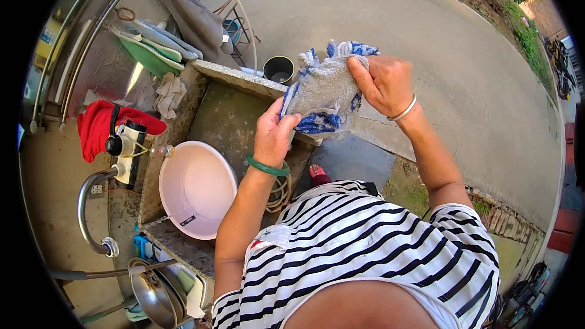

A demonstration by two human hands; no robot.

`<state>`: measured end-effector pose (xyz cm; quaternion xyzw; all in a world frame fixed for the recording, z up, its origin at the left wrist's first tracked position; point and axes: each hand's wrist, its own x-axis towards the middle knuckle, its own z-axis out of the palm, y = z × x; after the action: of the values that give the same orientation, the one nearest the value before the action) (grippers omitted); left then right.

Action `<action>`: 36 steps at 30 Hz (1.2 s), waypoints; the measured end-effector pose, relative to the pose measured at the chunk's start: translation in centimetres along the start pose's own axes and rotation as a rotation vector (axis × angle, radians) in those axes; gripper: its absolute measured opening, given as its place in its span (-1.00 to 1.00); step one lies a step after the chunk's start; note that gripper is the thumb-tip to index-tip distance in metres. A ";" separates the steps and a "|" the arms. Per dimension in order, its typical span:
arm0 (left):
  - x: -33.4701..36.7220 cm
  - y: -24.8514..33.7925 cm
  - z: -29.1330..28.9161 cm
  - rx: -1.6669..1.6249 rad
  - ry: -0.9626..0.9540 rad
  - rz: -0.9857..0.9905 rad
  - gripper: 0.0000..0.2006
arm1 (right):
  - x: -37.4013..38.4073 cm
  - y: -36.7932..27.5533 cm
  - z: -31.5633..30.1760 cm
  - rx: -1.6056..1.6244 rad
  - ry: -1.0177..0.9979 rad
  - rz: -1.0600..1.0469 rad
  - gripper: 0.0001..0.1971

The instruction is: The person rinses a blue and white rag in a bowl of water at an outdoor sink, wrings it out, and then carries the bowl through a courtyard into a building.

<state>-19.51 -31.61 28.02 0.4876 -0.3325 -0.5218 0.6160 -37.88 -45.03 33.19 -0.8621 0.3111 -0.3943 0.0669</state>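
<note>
A crumpled cleaning cloth [326, 88], grey and fuzzy in the middle with blue-and-white edges, is stretched between my hands beyond the corner of the stone sink. My left hand [272, 138] pinches its lower left part, thumb on top. The upper right edge is gripped by my right hand [388, 83], also with the thumb on top. The fingers beneath the cloth are hidden. A pale pink basin [204, 192] rests in the stone sink [201, 113], left of my left forearm.
A curved metal faucet [91, 213] stands left of the basin, beside a red cloth [97, 131]. Metal pans [152, 292] lie at the lower left. Past the sink's far wall is a black bucket [279, 70]. A coiled hose [279, 195] hangs near my left elbow. Concrete ground [475, 103] extends right.
</note>
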 end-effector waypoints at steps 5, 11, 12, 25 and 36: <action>2.5 1.6 4.4 0.100 -0.029 0.170 -0.67 | -1.8 2.5 -7.1 -0.412 -0.203 0.037 -0.48; 4.0 5.7 8.2 0.455 -0.277 0.482 -0.72 | -3.6 1.2 -12.3 0.102 0.359 0.244 -0.59; 3.9 6.1 8.2 0.488 -0.311 0.492 -0.72 | -3.7 0.6 -11.6 0.169 0.435 0.270 -0.58; 4.2 7.4 0.2 -0.358 -0.250 -0.041 -0.73 | -8.8 4.2 -19.8 0.584 0.747 0.944 -0.54; 2.8 7.8 6.4 0.198 -0.202 0.264 -0.72 | -14.5 4.5 -18.1 1.001 0.439 0.757 -0.71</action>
<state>-22.25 -36.14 37.03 0.4434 -0.5033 -0.4475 0.5914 -60.33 -37.75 34.59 -0.4579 0.3782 -0.6069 0.5282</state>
